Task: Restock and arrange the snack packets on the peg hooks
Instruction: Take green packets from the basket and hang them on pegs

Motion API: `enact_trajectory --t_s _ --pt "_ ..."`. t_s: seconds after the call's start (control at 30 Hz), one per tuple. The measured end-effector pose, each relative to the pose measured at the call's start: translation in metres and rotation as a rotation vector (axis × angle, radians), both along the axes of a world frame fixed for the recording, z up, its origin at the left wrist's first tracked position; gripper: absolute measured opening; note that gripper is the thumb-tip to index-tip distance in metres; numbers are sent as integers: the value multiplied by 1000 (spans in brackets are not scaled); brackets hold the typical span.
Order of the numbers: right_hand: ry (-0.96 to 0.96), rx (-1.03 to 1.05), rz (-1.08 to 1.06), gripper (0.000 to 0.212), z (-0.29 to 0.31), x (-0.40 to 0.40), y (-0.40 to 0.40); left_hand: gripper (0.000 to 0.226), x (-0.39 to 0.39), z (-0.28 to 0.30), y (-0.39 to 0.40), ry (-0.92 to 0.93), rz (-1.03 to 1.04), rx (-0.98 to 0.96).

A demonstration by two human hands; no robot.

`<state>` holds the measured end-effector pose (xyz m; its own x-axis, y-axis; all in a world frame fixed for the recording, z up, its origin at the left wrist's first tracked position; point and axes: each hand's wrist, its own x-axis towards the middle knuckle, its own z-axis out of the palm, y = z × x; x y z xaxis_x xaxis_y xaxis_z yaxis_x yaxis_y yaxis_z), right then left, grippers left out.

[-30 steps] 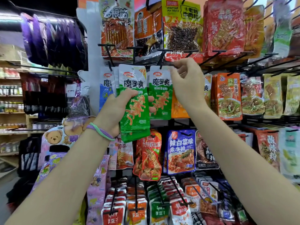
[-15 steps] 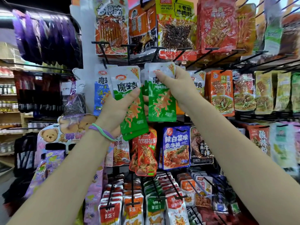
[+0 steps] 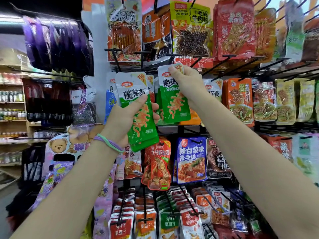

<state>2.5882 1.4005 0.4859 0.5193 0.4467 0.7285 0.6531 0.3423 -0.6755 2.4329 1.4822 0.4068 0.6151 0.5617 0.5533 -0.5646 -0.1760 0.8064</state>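
My left hand (image 3: pixel 124 119) grips a small stack of green-and-white snack packets (image 3: pixel 138 107), thumb across the front, held tilted before the rack. My right hand (image 3: pixel 187 83) pinches the top of a single green-and-white packet (image 3: pixel 174 100) just under the black peg hook (image 3: pixel 172 56) above it. Whether that packet hangs on a hook is hidden by my fingers. More packets of the same kind hang behind, blue ones (image 3: pixel 109 104) on the left and orange ones (image 3: pixel 193 118) behind the single packet.
Black peg hooks stick out toward me in rows. Large snack bags (image 3: pixel 191 30) hang above, red and blue packets (image 3: pixel 190 159) hang below, and small packets (image 3: pixel 146 221) fill the bottom rows. Purple bags (image 3: pixel 55 40) hang at the upper left; shop shelves (image 3: pixel 12 107) stand far left.
My right hand came down from the peg hook and now holds one green packet by its top. My left hand with its stack stayed in about the same place.
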Motion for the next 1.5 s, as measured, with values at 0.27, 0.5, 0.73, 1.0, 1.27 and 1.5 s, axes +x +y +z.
enact_trajectory --t_s 0.27,0.5,0.73,1.0,1.27,1.5 --pt "-4 111 -17 15 4 -2 4 34 -3 1 -4 15 -21 -10" --pt "105 128 30 21 0 -1 3 34 -1 -1 -3 9 -18 2" --pt "228 103 49 28 5 -8 -2 34 0 1 -4 -31 -40 -9" --pt "294 111 75 41 6 -15 -15 31 4 0 0 -51 3 5" --pt "346 156 63 42 5 -19 -8 43 7 -1 -4 -46 18 0" --pt "325 196 24 25 5 -17 0 48 10 -3 -4 -23 -15 -18"
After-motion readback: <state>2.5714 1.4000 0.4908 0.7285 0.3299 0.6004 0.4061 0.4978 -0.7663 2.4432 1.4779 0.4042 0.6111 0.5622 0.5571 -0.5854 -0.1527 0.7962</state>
